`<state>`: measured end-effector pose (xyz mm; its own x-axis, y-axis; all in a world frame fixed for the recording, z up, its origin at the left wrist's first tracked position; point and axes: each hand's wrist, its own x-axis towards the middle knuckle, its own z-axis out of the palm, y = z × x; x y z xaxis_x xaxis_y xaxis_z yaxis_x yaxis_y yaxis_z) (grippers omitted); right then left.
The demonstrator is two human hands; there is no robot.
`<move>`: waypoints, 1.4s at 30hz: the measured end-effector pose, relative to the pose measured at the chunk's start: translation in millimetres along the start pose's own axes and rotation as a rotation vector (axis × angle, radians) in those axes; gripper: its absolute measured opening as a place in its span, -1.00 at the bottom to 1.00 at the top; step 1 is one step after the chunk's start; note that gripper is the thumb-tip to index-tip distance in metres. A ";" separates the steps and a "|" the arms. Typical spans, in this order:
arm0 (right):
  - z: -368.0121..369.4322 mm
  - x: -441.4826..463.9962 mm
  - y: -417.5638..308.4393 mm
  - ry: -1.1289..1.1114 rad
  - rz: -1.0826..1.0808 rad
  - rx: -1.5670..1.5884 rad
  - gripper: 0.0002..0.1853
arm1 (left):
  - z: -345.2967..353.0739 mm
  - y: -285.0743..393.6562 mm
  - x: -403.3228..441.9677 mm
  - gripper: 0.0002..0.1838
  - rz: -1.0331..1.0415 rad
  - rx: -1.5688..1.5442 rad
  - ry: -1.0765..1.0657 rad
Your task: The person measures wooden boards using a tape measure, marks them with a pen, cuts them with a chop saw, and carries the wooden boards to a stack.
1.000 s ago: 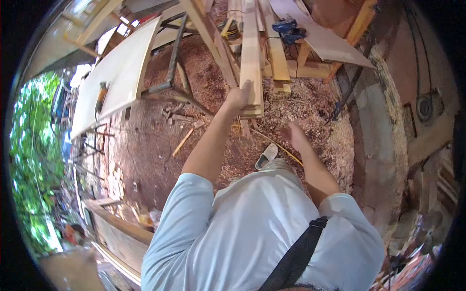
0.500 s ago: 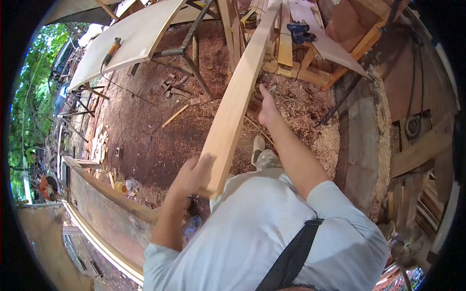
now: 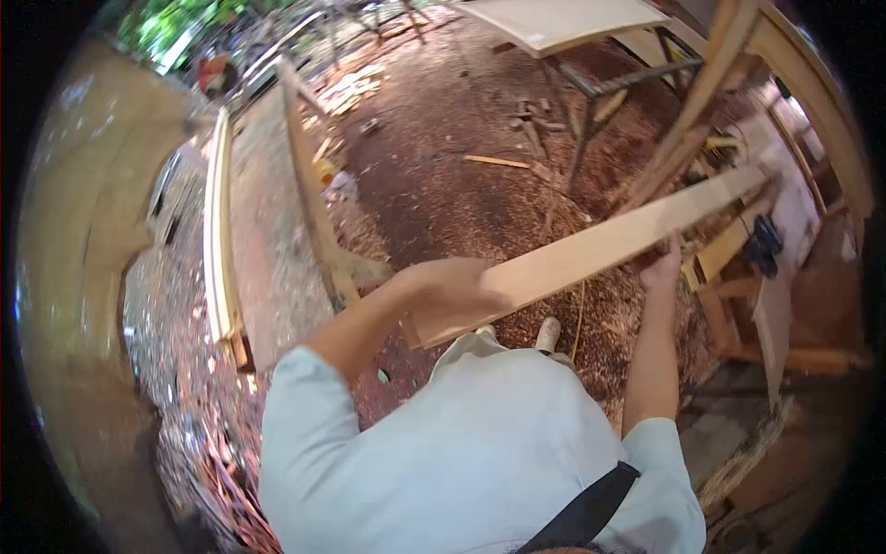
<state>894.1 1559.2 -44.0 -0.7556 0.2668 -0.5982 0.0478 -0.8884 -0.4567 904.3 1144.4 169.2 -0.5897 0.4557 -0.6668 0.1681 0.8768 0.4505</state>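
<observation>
A long pale wooden board (image 3: 591, 249) lies slantwise in front of my body, its near end low at the left and its far end at the upper right. My left hand (image 3: 457, 284) is on the board close to the near end, its fingers over the top face and blurred. Farther along, my right hand (image 3: 662, 266) grips the lower edge from beneath, with part of the fingers hidden under the wood. A blue power tool (image 3: 763, 245) rests on the lumber beyond my right hand.
A workbench with a worn top (image 3: 268, 212) stands at the left. A pale sheet (image 3: 563, 20) lies on a metal-legged stand (image 3: 591, 88) at the top. Wood scraps (image 3: 535, 120) and shavings cover parts of the floor. An upright timber frame (image 3: 711, 92) stands at the right.
The view has turned left. The board has left the stack and swung from lengthwise to slantwise. My right hand, free a second ago, has come under the board, and my left hand is at its near end.
</observation>
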 end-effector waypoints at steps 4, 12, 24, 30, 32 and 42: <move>13.0 6.3 -0.6 0.082 -0.131 0.007 -0.18 | 11.0 37.7 72.1 -0.29 0.195 0.049 0.030; 52.8 3.9 7.8 0.107 -0.322 -0.139 -0.39 | 35.5 82.5 106.2 -0.56 0.204 0.212 0.334; 11.7 58.7 13.0 -0.092 -0.297 0.068 -0.56 | 24.8 82.6 117.9 -0.42 0.218 0.105 0.121; 25.0 36.0 8.8 0.180 -0.290 0.025 -0.40 | 25.7 106.7 221.5 -0.18 0.140 -0.116 0.090; 18.1 36.0 4.2 0.140 -0.200 -0.095 -0.33 | 25.1 114.5 300.3 -0.18 0.195 -0.323 -0.269; -49.1 -53.7 44.0 0.188 -0.037 -0.197 -0.51 | 25.5 189.8 334.9 -0.31 0.370 -0.512 -0.479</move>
<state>968.8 1524.2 -64.4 -0.6255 0.3789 -0.6820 0.1624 -0.7918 -0.5889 758.8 1467.3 16.3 -0.1427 0.8224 -0.5507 -0.1657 0.5287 0.8325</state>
